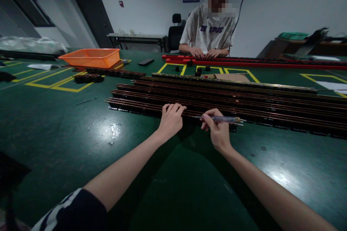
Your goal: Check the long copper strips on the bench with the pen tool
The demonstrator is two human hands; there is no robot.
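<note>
A wide bundle of long copper-coloured rods (189,95) in dark holders lies across the green table. At the bundle's near edge rests my left hand (171,120), its fingers bent over the rods and nothing visible gripped in them. To its right, my right hand (217,128) pinches a thin screwdriver-like tool (230,119) with a clear handle. The tool lies nearly level, its thin tip pointing left towards the rods near my left hand.
An orange basket (93,59) stands at the back left, with a phone (146,62) to its right. Short dark pieces (89,78) lie before the basket. Across the table a person (210,30) has both hands on a long red rail (255,64).
</note>
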